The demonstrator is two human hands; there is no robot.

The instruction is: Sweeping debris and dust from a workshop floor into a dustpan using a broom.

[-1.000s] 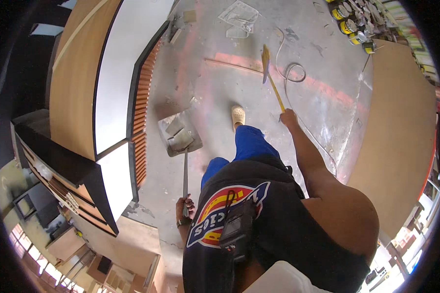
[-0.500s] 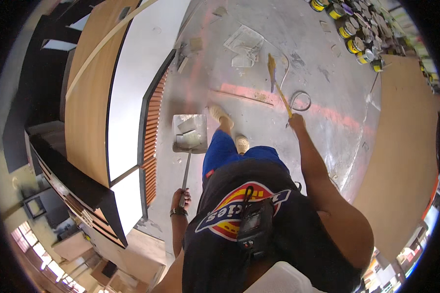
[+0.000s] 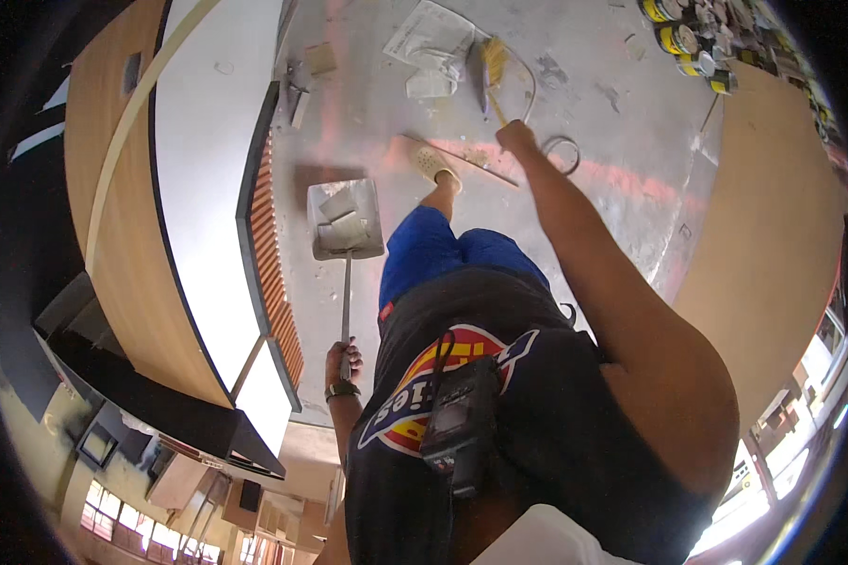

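My left hand (image 3: 343,363) is closed round the long handle of a metal dustpan (image 3: 371,202), which sits out in front on the left with several flat, pale scraps (image 3: 346,229) in its pan. My right hand (image 3: 515,138) reaches forward, wrapped round the yellow handle of a broom. The yellow bristles of the broom (image 3: 493,62) are near the floor, beside crumpled sheets of paper (image 3: 430,36). A thin strip (image 3: 485,170) lies on the floor between the dustpan and my right arm, with a little debris near it.
A long cabinet with a white panel (image 3: 207,179) and a slatted brown edge stands along the left. Paint cans (image 3: 676,40) crowd the far right, above a large brown board (image 3: 763,198). A looped cable (image 3: 564,153) and small wood pieces (image 3: 320,58) lie on the floor.
The broom and my right hand have moved forward and left, bringing the bristles closer to the paper sheets. The dustpan is still in my left hand. My view and body have shifted forward.
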